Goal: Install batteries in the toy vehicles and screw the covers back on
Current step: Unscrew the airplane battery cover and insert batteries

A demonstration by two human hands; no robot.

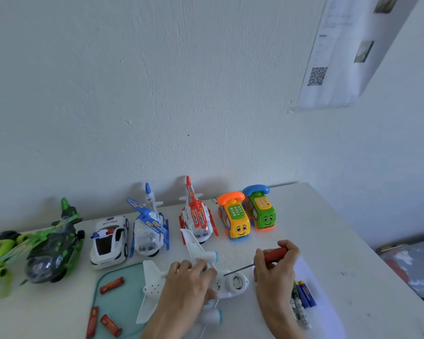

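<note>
A white toy airplane (154,282) lies belly-up on the table in front of me. My left hand (186,287) presses down on its fuselage, fingers curled over the body. My right hand (274,267) grips a screwdriver (271,255) with a red handle; its thin metal shaft points left and down, the tip touching the airplane's underside near a round opening. Three red batteries (112,285) lie on a translucent green tray (123,304) at the left. Several blue and white batteries (302,299) lie on the table just right of my right hand.
Along the wall stand a green helicopter (52,248), a white police car (109,241), a blue helicopter (148,231), a red helicopter (196,216), a yellow phone car (235,221) and a green phone car (261,209). The table's right edge (367,245) runs diagonally.
</note>
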